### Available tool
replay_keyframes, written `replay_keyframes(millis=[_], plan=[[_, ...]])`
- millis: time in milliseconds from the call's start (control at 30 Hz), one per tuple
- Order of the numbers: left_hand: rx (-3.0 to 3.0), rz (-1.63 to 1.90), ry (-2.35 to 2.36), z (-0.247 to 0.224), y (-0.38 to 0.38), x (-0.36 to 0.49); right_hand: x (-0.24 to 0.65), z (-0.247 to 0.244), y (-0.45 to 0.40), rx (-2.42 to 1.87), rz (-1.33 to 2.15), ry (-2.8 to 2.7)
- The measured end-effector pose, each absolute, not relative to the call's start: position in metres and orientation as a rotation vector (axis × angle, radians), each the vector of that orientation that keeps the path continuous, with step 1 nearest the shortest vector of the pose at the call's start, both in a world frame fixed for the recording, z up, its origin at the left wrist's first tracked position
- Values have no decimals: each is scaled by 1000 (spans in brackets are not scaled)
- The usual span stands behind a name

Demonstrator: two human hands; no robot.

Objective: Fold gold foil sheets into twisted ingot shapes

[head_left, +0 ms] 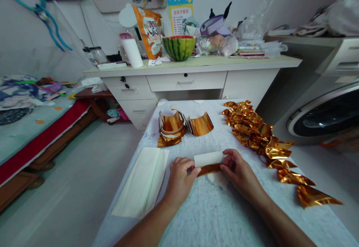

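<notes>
Between my two hands is a small sheet of gold foil paper (209, 169), its pale back (209, 158) standing up behind a gold strip along the front. My left hand (181, 176) pinches its left end between thumb and fingers. At the right end, my right hand (238, 168) grips it the same way. To the left lies a stack of pale paper sheets (143, 181). Beyond my hands stand a curled bundle of gold foil sheets (171, 123) and a smaller curled foil piece (201, 124). Several folded gold foil pieces (252, 127) trail down the right side.
The cloth-covered table (193, 217) meets a white desk (185, 65) holding a halved watermelon (179, 48), an orange pouch (150, 32) and clutter. A washing machine (325, 90) stands right; a bed (42, 127) is on the left.
</notes>
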State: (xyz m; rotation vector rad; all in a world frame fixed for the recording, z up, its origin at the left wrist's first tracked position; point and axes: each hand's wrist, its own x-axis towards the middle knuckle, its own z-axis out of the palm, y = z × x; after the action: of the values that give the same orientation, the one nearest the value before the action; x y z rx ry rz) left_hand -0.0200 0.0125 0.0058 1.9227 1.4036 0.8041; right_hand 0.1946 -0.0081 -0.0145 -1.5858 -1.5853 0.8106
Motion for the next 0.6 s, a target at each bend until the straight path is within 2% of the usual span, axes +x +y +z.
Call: replay_keyframes(millis=[133,367,600], plan=[[1833,870,1338,5,16,-23,199,-17,-6,-1533,791,-1533],[1714,931,1226,2,19,-26,200,0,-7,-1292,1173,-1405],[1638,983,1183,-2,21,-26,190,5,-9,-1238,1267,-1220]])
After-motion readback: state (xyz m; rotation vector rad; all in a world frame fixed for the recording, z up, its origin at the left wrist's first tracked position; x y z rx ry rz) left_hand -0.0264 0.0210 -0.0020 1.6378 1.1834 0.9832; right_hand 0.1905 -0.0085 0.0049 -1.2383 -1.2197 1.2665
